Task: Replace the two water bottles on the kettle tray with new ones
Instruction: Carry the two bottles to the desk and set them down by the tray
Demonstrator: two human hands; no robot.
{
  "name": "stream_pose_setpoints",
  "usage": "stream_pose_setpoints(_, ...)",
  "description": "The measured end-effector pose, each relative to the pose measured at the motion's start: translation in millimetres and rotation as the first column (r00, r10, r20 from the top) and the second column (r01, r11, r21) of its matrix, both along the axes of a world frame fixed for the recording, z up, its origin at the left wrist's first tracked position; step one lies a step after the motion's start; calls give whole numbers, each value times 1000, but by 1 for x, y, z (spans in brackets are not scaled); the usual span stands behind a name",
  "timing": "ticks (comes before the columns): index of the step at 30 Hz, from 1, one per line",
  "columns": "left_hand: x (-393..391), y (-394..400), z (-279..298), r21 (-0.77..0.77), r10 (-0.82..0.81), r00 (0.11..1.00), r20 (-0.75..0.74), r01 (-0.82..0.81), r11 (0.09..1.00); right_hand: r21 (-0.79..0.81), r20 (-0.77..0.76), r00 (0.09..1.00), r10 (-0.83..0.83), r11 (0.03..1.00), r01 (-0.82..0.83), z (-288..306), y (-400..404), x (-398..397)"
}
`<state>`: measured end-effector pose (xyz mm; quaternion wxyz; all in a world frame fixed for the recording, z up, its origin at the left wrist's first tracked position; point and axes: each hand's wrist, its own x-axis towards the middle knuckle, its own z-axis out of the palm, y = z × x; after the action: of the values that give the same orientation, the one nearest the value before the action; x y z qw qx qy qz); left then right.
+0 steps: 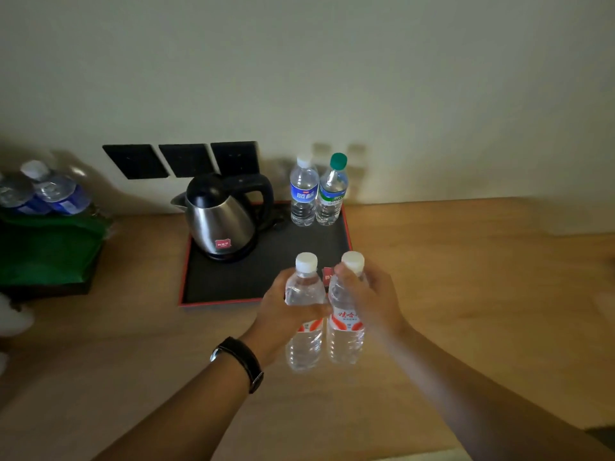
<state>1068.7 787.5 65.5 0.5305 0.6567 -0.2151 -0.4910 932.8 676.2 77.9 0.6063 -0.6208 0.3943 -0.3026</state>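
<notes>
A black tray with a red rim [266, 301] lies on the wooden counter and bears a steel kettle [221, 221]. At the tray's back right corner stand a blue-labelled bottle [303, 194] and a green-capped bottle [332, 191], side by side. In front of the tray I hold two white-capped, red-labelled bottles upright and close together. My left hand [283, 311] grips the left bottle [304, 341], and my right hand [369, 297] grips the right bottle [346, 334]. Both bottles hover over the tray's near right corner and the counter.
At the far left, a green bag [50, 251] rests on a dark box with two blue-labelled bottles [50, 191] on top. Three black wall sockets [183, 159] sit behind the kettle. A small red card [327, 274] lies on the tray.
</notes>
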Motion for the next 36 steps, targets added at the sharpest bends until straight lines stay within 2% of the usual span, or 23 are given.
stream_pose_setpoints(5,-9,3,-8,37,-45,987,156,40,999,-240,-6,998,55,969,-55,-28,3,-14)
stream_pose_setpoints(9,-15,3,-10,24,-57,961,271,53,998,-360,4,990,138,924,-127,-48,2,-23)
stream_pose_setpoints(14,-23,8,-21,15,-54,911,408,52,999,-412,9,983,183,896,-163,-57,-4,-28)
stream_pose_setpoints(19,-28,11,-27,11,-73,883,464,76,997,-436,16,977,214,881,-186,-53,-8,-28)
stream_pose_setpoints(29,-32,16,-27,26,-94,855,510,93,995,-481,6,960,282,842,-244,-51,-12,-29)
stream_pose_setpoints(36,-31,18,-28,18,-102,838,537,110,994,-457,25,958,285,856,-243,-50,-9,-32)
